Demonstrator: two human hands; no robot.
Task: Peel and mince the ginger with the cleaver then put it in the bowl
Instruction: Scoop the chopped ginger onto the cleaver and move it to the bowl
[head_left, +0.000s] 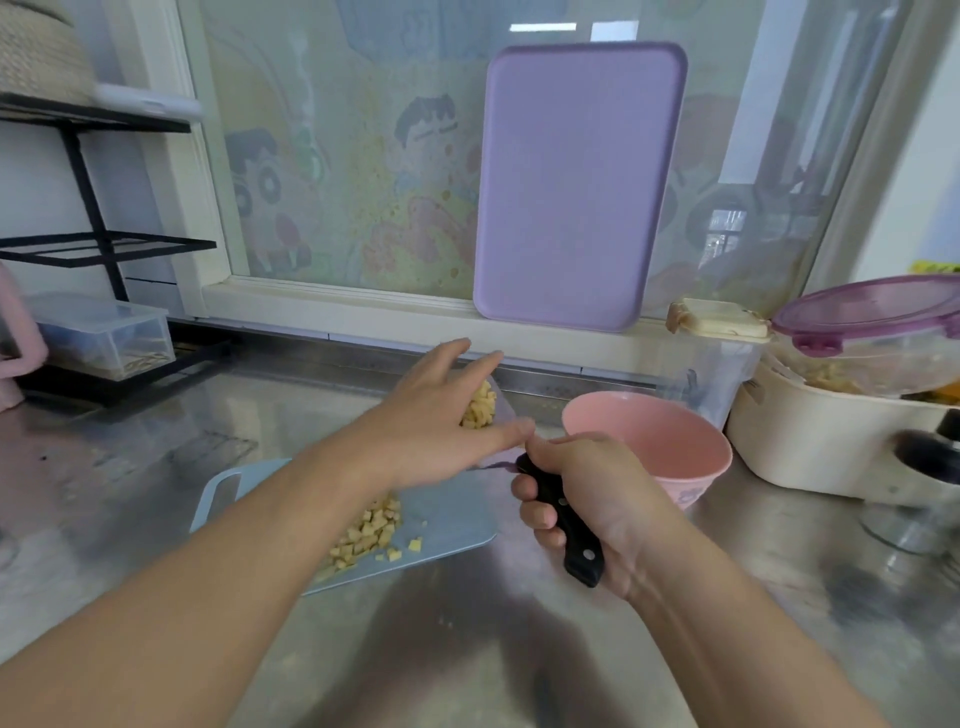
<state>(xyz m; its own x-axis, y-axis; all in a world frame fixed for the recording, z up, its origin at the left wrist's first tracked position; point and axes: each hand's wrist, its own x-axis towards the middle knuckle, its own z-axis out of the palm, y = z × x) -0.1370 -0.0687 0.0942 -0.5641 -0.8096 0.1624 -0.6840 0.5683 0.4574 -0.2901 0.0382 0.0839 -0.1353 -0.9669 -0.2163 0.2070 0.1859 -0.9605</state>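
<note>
My right hand (597, 499) grips the cleaver's black handle (566, 525). The blade (501, 410) is lifted off the board, tilted, and carries a heap of diced ginger (479, 408). My left hand (441, 415) lies over that heap with straight fingers, pressing it against the blade. More diced ginger (363, 535) lies on the pale blue cutting board (457, 519), partly hidden under my left forearm. The pink bowl (675, 452) stands just right of the blade, behind my right hand; I see nothing in it.
A purple board (576, 187) leans on the window at the back. At the right stand a cream container (821, 441), a clear box with a purple lid (872, 317) and a dark blurred bottle (924, 467). A black rack (98, 244) and clear tub (104, 338) stand left on the steel counter (467, 649).
</note>
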